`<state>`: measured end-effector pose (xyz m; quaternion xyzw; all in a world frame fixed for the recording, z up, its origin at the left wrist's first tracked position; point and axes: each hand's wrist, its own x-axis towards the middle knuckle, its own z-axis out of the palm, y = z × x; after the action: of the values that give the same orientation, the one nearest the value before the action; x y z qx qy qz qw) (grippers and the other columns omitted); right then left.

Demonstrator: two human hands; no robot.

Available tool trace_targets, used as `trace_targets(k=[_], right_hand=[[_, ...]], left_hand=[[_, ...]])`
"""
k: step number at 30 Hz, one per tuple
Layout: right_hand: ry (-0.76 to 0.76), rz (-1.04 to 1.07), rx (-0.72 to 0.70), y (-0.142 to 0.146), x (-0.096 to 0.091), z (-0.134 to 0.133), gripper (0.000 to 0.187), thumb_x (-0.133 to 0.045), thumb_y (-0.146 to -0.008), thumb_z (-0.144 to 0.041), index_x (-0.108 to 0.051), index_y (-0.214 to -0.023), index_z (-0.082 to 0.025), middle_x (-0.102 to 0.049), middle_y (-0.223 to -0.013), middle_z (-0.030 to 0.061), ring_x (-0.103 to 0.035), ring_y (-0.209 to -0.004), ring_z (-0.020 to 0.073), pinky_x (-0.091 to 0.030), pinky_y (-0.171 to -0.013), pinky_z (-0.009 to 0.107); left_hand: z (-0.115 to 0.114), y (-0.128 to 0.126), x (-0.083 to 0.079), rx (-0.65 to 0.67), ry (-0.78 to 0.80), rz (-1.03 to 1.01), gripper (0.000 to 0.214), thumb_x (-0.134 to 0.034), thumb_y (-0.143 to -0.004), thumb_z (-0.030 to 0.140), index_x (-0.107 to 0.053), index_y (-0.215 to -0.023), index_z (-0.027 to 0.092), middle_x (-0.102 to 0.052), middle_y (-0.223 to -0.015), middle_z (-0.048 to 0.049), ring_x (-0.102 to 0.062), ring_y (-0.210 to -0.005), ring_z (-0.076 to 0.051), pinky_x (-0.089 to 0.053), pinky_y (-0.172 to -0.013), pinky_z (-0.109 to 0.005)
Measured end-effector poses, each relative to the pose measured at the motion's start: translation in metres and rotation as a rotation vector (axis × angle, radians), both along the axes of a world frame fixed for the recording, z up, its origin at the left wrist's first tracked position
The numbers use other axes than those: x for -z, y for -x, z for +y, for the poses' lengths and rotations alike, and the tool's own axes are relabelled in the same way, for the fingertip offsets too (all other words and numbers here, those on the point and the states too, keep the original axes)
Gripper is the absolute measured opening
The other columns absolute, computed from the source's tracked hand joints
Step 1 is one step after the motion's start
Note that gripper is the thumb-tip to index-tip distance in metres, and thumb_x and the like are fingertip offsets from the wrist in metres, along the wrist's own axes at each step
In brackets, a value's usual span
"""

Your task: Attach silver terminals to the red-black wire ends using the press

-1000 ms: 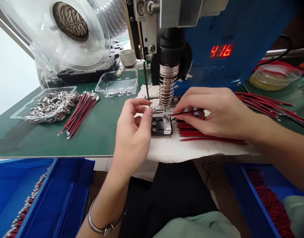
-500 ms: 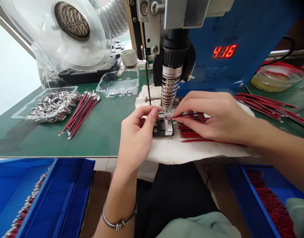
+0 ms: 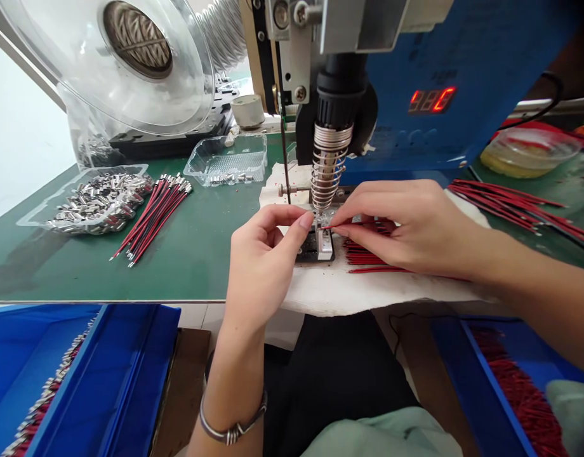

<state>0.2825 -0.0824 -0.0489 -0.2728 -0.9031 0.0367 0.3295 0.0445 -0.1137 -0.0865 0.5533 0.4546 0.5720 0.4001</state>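
Observation:
My right hand [image 3: 406, 222] pinches a thin red wire [image 3: 342, 224], whose tip lies at a small metal fixture [image 3: 325, 244] under a spring-wrapped soldering head [image 3: 327, 168]. Facing it from the other side, my left hand [image 3: 268, 254] has thumb and forefinger pressed together at the fixture's left edge. Whatever sits between those fingertips is hidden. Below my right hand, a row of red and black wires [image 3: 368, 252] rests on a white cloth [image 3: 349, 295]. A thin upright rod [image 3: 285, 158] stands just behind my left fingers.
A blue machine housing [image 3: 397, 146] with a red display [image 3: 432, 100] rises behind. Leftward are a clear tray of metal caps [image 3: 101, 200], capped wires [image 3: 153, 219] and another clear tray [image 3: 228, 162]. More wires [image 3: 515, 206] lie right. Blue bins [image 3: 144, 368] sit below the table edge.
My left thumb and forefinger have shifted slightly right, closer to the fixture. My right hand stays nearly still on the wire. The display went from 416 to partly lit characters.

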Motion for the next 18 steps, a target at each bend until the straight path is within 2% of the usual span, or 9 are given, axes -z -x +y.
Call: trace_targets(k=[5, 12, 18], right_hand=[[-0.005, -0.028, 0.003, -0.0006, -0.0036, -0.0005, 0.016, -0.069, -0.111, -0.021, -0.083, -0.105, -0.028, -0.085, -0.096, 0.0023, -0.079, -0.080, 0.0199, -0.058, -0.070, 0.034], [-0.006, -0.016, 0.005, -0.0001, -0.0032, -0.0013, 0.015, -0.069, -0.111, -0.021, -0.083, -0.105, -0.025, -0.086, -0.097, 0.0030, -0.077, -0.079, 0.0187, -0.056, -0.068, 0.033], [-0.015, -0.009, 0.051, 0.0012, -0.0027, -0.0024, 0.014, -0.070, -0.110, -0.023, -0.083, -0.104, -0.026, -0.085, -0.092, 0.0020, -0.072, -0.070, 0.0173, -0.053, -0.064, 0.033]], left_hand=[[-0.0003, -0.0005, -0.0005, -0.015, -0.007, 0.029, 0.026, -0.097, -0.096, 0.049, -0.088, -0.096, 0.025, -0.079, -0.091, -0.0037, -0.062, -0.074, -0.017, -0.043, -0.058, -0.029], [-0.0007, -0.0009, -0.0013, -0.007, -0.005, 0.021, 0.023, -0.098, -0.096, 0.047, -0.088, -0.094, 0.027, -0.078, -0.091, -0.0029, -0.065, -0.080, -0.017, -0.041, -0.058, -0.028], [-0.0015, -0.0004, -0.0009, -0.008, -0.010, 0.035, 0.024, -0.097, -0.097, 0.048, -0.088, -0.095, 0.026, -0.078, -0.092, -0.0031, -0.065, -0.080, -0.017, -0.045, -0.061, -0.028]])
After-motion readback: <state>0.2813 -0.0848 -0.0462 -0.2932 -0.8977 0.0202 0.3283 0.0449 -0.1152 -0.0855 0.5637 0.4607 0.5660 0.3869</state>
